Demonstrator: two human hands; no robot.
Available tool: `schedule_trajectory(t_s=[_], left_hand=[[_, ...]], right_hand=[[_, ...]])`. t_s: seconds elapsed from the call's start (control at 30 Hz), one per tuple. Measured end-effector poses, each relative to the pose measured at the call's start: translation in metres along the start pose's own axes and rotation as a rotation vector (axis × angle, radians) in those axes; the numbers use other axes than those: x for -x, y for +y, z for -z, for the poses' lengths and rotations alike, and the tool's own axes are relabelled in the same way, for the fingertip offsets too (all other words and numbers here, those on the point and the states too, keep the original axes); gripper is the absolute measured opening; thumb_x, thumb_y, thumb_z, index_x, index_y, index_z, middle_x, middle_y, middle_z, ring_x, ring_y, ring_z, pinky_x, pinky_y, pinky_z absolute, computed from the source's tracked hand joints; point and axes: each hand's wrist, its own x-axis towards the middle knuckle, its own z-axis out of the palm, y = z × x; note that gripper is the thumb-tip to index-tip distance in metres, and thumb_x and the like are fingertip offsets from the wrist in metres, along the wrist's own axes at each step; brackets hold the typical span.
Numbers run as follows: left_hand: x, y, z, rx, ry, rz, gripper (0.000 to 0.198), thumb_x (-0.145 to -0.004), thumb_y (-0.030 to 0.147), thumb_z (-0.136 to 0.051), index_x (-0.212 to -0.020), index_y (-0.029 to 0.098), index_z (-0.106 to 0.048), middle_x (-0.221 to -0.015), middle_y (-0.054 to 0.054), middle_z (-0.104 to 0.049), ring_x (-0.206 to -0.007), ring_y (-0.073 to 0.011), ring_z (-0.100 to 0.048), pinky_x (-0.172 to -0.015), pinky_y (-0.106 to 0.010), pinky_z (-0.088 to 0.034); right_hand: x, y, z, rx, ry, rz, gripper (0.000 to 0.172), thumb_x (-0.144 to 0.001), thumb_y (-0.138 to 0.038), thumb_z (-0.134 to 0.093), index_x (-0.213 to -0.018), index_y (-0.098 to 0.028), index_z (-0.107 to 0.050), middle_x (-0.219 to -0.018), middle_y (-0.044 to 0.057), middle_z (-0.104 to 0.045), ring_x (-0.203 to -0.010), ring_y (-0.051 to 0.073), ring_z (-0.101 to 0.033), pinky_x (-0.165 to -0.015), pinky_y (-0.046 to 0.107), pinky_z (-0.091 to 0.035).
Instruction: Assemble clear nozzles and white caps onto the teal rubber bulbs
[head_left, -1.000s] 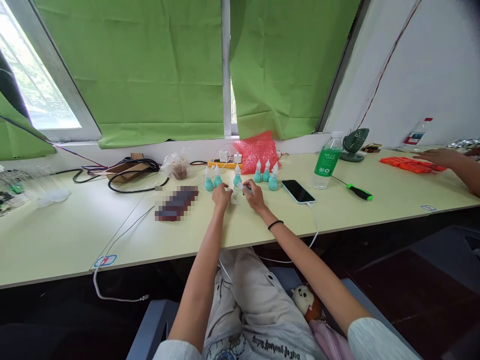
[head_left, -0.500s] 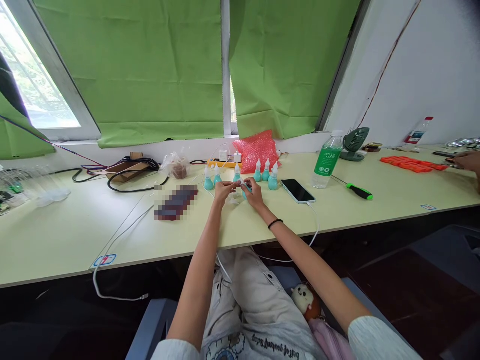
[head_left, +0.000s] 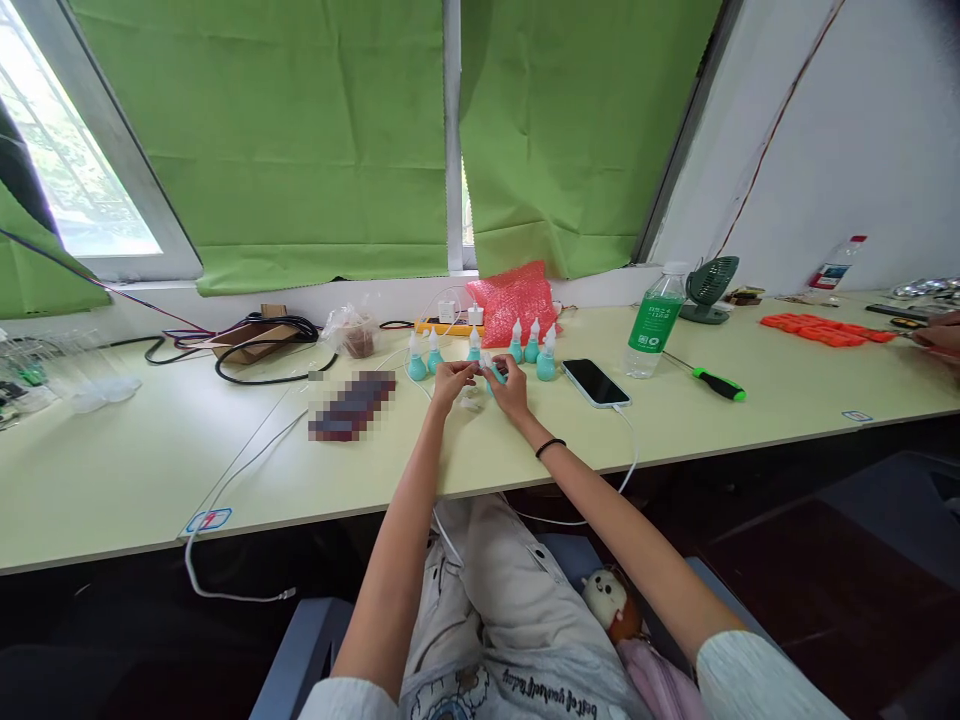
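Head view, clasping a teal bottle (head_left: 496,380) left of the phone (head_left: 596,382), in a curled right grip (head_left: 511,389), with the left grip (head_left: 453,383) at its white nozzle (head_left: 486,361), farther left of the phone, too small to tell whether pinching.

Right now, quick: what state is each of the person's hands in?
Right hand: closed, holding a teal bottle.
Left hand: pinched near the bottle's white tip; its grip is unclear.
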Motion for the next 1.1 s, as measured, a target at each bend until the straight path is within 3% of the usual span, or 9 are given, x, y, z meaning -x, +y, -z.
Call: schedule_trajectory(t_s=[0.37,0.53,0.87,1.1], left_hand=[[-0.0022,-0.0039,-0.0043,-0.023,0.084,-0.008,0.027,-0.081,0.027,-0.047,-0.104,0.013,-0.05,-0.105,-0.007,-0.053,-0.088,-0.0171,-0.054,-0.073,-0.036,-0.047],[-0.0017,-0.0031,-0.0043,0.006,0.064,-0.001,0.027,-0.082,0.027,-0.047,-0.104,0.013,-0.05,-0.104,-0.007,-0.053,-0.088,-0.017,-0.054,-0.073,-0.036,-0.046],[0.0036,0.0015,0.0013,0.041,-0.006,0.059,0.028,-0.082,0.028,-0.047,-0.105,0.013,-0.049,-0.103,-0.008,-0.053,-0.087,-0.0168,-0.054,-0.073,-0.036,-0.047],[0.0023,-0.0002,0.0021,0.004,0.016,0.053,0.028,-0.082,0.028,-0.047,-0.106,0.013,-0.049,-0.104,-0.008,-0.053,-0.088,-0.0171,-0.054,-0.074,-0.036,-0.046]], right_hand=[[-0.0004,0.0037,-0.0006,0.006,-0.011,0.014,0.026,-0.069,-0.041,-0.051,-0.083,-0.019,-0.051,-0.07,0.0,-0.056,-0.064,0.014,-0.053,-0.059,0.025,-0.041],[-0.0006,0.0044,-0.0005,0.008,-0.005,0.036,0.023,-0.072,-0.039,-0.047,-0.084,-0.019,-0.05,-0.073,0.001,-0.057,-0.065,0.013,-0.053,-0.058,0.024,-0.042],[-0.0004,0.0034,0.0051,0.063,-0.026,0.139,0.02,-0.073,-0.031,-0.048,-0.088,-0.019,-0.053,-0.086,0.004,-0.06,-0.08,0.017,-0.055,-0.075,0.03,-0.042],[-0.0005,0.0038,0.0048,0.092,-0.058,0.195,0.021,-0.075,-0.032,-0.047,-0.09,-0.019,-0.054,-0.081,0.002,-0.06,-0.072,0.015,-0.056,-0.068,0.026,-0.044]])
